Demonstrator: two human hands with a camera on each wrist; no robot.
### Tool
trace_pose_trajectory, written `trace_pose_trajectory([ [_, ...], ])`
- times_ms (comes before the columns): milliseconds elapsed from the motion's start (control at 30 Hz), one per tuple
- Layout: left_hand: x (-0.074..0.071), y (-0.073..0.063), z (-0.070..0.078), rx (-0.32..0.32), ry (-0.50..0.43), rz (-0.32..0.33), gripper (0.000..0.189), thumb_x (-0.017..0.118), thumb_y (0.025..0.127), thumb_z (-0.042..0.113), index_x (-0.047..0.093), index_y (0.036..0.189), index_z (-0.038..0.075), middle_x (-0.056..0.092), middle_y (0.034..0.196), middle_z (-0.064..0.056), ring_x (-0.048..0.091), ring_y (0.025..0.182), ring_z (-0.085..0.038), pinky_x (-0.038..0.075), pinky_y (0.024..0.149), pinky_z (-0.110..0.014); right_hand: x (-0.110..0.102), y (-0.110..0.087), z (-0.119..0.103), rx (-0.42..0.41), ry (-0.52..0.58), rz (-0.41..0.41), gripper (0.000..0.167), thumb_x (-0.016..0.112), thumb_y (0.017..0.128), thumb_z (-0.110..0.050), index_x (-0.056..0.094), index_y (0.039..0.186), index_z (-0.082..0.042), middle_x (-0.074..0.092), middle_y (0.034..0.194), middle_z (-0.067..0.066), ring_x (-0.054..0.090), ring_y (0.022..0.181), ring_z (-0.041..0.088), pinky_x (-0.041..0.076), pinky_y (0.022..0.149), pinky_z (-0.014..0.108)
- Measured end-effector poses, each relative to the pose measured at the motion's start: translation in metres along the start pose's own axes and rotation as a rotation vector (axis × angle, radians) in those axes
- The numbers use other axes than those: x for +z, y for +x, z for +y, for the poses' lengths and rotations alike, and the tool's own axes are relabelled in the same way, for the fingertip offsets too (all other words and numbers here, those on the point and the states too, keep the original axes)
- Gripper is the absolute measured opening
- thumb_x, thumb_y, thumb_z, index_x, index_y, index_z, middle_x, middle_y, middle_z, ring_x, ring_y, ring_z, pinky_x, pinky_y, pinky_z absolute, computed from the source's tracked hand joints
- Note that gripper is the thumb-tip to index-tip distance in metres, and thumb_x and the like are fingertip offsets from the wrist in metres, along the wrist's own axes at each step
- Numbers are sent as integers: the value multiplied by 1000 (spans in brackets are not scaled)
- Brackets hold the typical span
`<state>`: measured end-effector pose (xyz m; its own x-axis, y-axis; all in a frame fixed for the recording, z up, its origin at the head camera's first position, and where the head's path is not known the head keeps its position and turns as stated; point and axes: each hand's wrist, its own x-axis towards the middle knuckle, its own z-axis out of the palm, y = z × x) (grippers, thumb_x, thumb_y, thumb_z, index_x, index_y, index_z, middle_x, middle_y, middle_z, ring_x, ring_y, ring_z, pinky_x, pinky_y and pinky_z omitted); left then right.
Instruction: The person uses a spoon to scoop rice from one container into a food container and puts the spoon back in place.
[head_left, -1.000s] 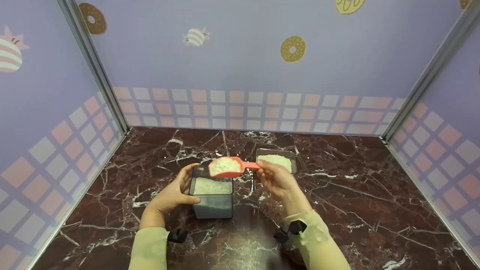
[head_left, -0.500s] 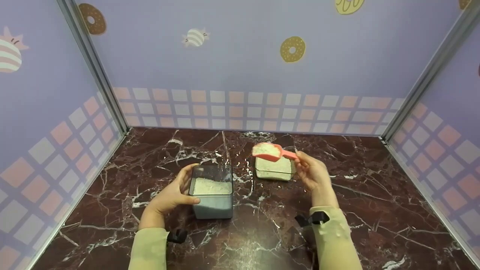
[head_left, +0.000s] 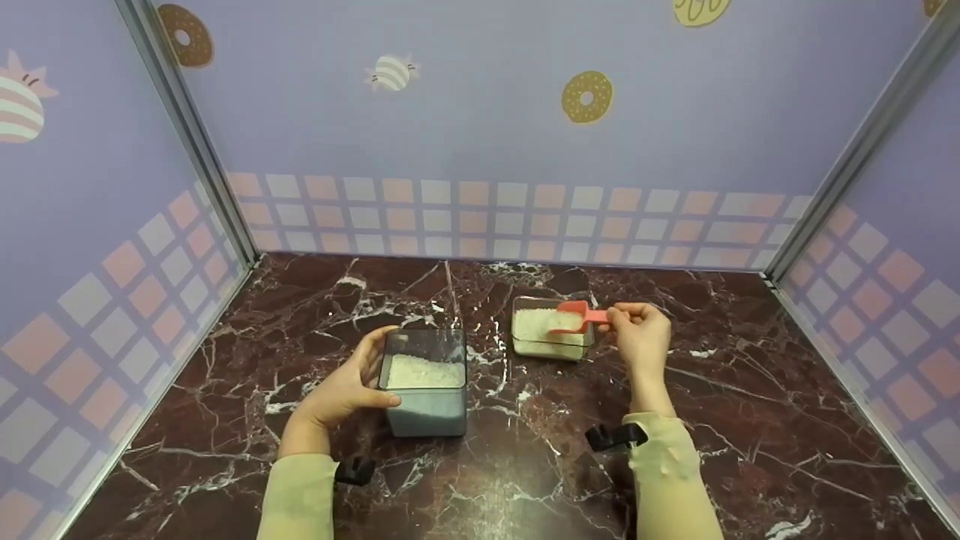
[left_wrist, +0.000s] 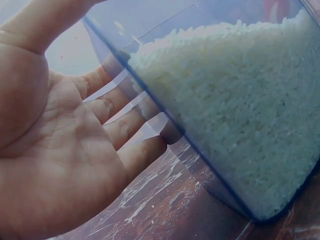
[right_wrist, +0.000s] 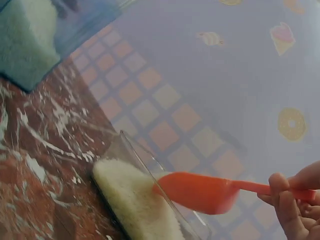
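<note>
My left hand (head_left: 341, 390) holds the tall clear bluish container (head_left: 427, 412) by its left side, thumb on the front and fingers round the back. White rice (left_wrist: 240, 100) fills much of that container and slopes inside it. With my right hand (head_left: 641, 334) I pinch the handle of an orange-red scoop (right_wrist: 200, 192). The scoop is tipped over the right part of a shallow clear container (head_left: 517, 343), its mouth towards the left, close to the rice (right_wrist: 135, 195) there. Whether any rice is left in the scoop cannot be told.
Loose grains (head_left: 497, 345) lie scattered on the dark red marbled tabletop (head_left: 750, 405) between and around the containers. Lilac patterned panels (head_left: 480, 135) stand behind and on both sides. Each wrist carries a black strap mount (head_left: 619, 436).
The rice-filled scoop has gone from above the tall container rightwards to the shallow one, then down, and has been tilted. My left hand and the tall container have stayed in place.
</note>
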<state>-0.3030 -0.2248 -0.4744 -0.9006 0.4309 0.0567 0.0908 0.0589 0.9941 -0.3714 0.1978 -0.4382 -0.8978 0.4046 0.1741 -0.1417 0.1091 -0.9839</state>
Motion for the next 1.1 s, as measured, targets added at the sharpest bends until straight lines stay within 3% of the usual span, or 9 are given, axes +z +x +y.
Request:
trace_pose_trajectory([
  [167,0,-1,0,5,4,-1,112,80,79,1,8,163,11,-7,175,-13,-11,161,-35,2,130,-55,-4,-5,-9,-208,-314,73,12,69,89,-1,72,97,8,69,69,9,57,48,-8,45,47,8],
  [267,0,-1,0,12,-1,-5,110,80,80,1,8,163,11,-6,175,-13,-11,161,-35,2,130,-56,-5,-9,-14,-313,-441,103,10,70,88,-2,73,95,5,74,78,18,49,50,-13,38,50,5],
  [367,0,-1,1,18,-6,-6,111,79,79,-1,7,163,9,-3,175,-14,-9,161,-35,3,130,-56,-4,-13,-18,-368,-462,121,9,70,89,-2,72,94,5,75,80,20,48,52,-14,38,49,4],
  [467,1,0,1,13,0,-1,112,79,79,-1,6,163,7,-5,175,-14,-10,161,-36,1,130,-56,-3,-12,-19,-350,-411,147,8,71,89,-1,72,94,6,74,78,19,48,51,-15,39,48,4],
  [567,1,0,2,2,6,4,112,79,79,0,6,163,9,-9,174,-14,-13,161,-37,-2,130,-57,-5,-10,-19,-251,-261,147,12,70,89,1,72,97,9,69,69,10,54,47,-13,43,46,6],
  [767,0,0,0,16,-7,-3,112,80,79,1,7,163,10,-7,174,-16,-11,161,-37,0,130,-57,-9,-1,-17,40,213,64,18,65,94,3,63,107,15,66,63,-5,66,49,2,55,51,13],
  [867,0,0,0,24,-16,-6,113,81,78,2,7,163,10,-4,174,-16,-9,161,-37,2,130,-56,-13,2,-16,200,415,-6,5,63,97,0,65,99,4,69,63,-3,67,52,3,54,52,11],
  [1000,0,0,1,25,-9,-3,113,81,78,2,7,163,9,-5,174,-17,-9,161,-37,2,130,-57,-15,5,-16,407,681,-140,22,57,102,-3,68,82,-5,69,64,1,66,52,5,52,51,10],
  [1100,0,0,1,14,2,-3,113,80,79,2,6,163,10,-8,174,-16,-12,161,-37,0,129,-59,-12,3,-19,516,810,-225,28,54,103,-4,68,79,-2,69,66,5,65,52,7,51,50,9],
])
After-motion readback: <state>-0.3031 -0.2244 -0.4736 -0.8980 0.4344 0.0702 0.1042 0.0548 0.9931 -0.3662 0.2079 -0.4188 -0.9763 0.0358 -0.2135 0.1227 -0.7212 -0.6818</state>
